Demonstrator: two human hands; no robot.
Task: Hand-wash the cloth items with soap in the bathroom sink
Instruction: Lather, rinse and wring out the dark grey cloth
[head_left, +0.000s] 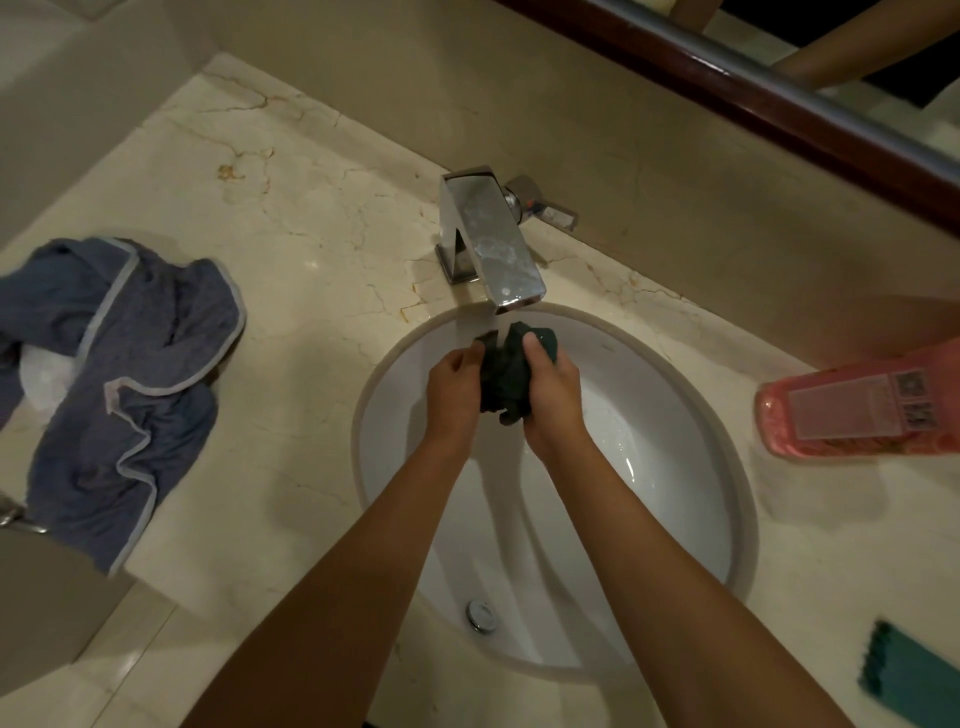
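Beige marble countertop (322, 270) surrounds an oval white sink basin (675, 509), seen from above by the head camera. At the far rim of the basin stands a square chrome faucet (488, 234), its spout reaching over the bowl, with water running from it. Directly under the spout, 2 bare hands hold a bunched dark green cloth (506, 384) in the stream. Left hand (454, 389) grips the cloth's left side with curled fingers. Right hand (550, 395) is wrapped around the cloth's right side, thumb pressed on top. Both forearms reach in over the near rim of the basin. Near that rim, low in the bowl, sits a round metal drain (482, 616). Left of the basin, a crumpled blue-grey towel with pale edging (130, 384) lies on the countertop, well apart from the sink. Right of the basin lies a pink plastic bottle (857, 410) on its side. Near the right front corner, a teal cloth (909, 680) shows partly at the frame edge.
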